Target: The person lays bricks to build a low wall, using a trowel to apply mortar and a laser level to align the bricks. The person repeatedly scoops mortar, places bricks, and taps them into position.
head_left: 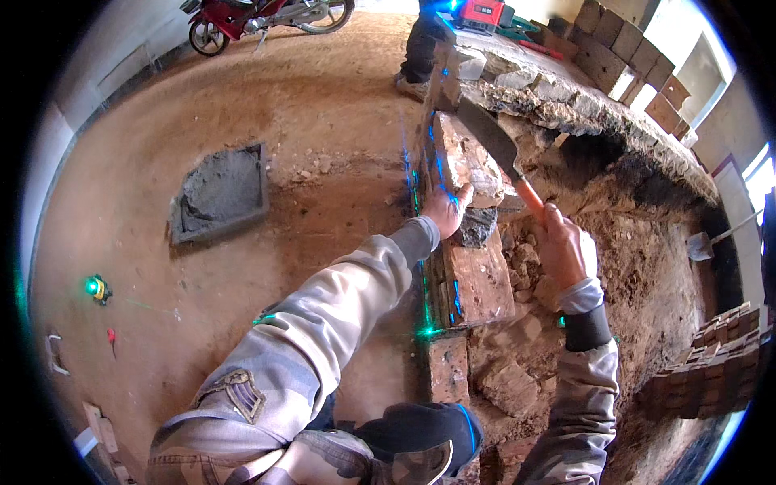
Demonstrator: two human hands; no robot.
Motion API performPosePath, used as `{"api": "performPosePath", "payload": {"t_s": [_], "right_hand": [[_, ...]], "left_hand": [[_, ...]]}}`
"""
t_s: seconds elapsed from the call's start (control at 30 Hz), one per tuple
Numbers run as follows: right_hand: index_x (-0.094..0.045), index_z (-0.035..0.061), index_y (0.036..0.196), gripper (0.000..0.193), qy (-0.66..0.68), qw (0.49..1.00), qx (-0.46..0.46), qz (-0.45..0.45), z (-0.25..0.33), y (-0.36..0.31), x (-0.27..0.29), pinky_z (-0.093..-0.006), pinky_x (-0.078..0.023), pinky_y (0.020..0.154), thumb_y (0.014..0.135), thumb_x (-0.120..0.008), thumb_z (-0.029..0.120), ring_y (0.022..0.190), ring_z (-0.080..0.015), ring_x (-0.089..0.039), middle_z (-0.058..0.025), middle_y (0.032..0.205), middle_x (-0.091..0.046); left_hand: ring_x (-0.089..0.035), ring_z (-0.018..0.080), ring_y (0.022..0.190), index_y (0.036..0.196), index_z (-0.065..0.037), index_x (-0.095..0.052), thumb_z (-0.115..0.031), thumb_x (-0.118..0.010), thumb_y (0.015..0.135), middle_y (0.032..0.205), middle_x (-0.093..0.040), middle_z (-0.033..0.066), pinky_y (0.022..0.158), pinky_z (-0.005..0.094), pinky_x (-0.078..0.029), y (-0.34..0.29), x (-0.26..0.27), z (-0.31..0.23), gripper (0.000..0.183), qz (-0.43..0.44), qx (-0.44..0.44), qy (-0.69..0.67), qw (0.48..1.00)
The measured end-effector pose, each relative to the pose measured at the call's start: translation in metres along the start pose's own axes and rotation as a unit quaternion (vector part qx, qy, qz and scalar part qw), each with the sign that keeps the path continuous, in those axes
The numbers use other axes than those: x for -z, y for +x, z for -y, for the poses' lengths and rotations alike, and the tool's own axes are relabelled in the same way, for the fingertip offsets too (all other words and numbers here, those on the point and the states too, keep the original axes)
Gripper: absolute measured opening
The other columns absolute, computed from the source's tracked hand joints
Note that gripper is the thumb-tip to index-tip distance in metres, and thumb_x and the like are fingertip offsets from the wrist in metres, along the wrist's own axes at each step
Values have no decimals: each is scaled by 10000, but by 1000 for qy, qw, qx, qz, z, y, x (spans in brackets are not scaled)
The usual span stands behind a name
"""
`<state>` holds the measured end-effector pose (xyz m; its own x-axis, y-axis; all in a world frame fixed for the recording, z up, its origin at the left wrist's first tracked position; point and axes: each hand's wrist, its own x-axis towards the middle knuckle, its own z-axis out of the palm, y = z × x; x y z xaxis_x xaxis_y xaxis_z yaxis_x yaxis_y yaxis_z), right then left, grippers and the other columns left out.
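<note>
My right hand (pixel 566 249) is closed round the orange handle of a bricklayer's trowel (pixel 490 134), whose long dark blade lies over the far part of a low brick wall. My left hand (pixel 446 212) grips the near end of a reddish brick (pixel 467 166) on that wall, thumb on top, the other fingers partly hidden on its left side. Just below this brick sits a lump of dark grey mortar (pixel 475 229) in the gap. Nearer to me another brick (pixel 478 284) lies flat in line. Blue and green laser lines run along the wall's left face.
A tray of grey mortar (pixel 260 194) rests on the dirt floor at left, with a green-lit laser level (pixel 98 288) farther left. Rubble (pixel 511 388) fills the ground right of the wall. Beyond stand a person's leg (pixel 424 48), a red motorcycle (pixel 267 14) and stacked bricks (pixel 618 44).
</note>
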<state>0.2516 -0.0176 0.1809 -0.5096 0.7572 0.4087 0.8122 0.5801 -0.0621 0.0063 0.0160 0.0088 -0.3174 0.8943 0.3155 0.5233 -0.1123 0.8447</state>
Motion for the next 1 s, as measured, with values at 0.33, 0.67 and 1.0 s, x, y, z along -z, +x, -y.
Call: {"api": "performPosePath", "payload": {"t_s": [0.33,0.67,1.0], "right_hand": [[-608,88,1043,186,-62,997,29,34,6,-6,-10,-497,-520,612,918,-653,217,739,-410,-671,-185,823,-673],[-454,241,1441,524,-171,984,59,-3,10,20,-10,-515,-549,631,947,-518,80,766,-403,-703,-253,915,-658],[-458,367,1467,535,-109,990,-36,76,38,53,-24,-520,-548,659,994,-422,120,817,-432,-701,-242,898,-700]], "left_hand": [[-503,500,1233,1296,87,-526,-544,-398,1026,1257,-565,375,1086,475,-367,0,9,3,698,68,12,63,996],[-599,468,1102,1110,79,-647,-518,-353,1058,1052,-678,317,1004,496,-427,-1,-9,25,667,-3,43,30,999],[-536,497,1220,1316,116,-469,-643,-432,982,1297,-542,357,1047,509,-418,-28,20,-68,829,-10,203,50,978]]}}
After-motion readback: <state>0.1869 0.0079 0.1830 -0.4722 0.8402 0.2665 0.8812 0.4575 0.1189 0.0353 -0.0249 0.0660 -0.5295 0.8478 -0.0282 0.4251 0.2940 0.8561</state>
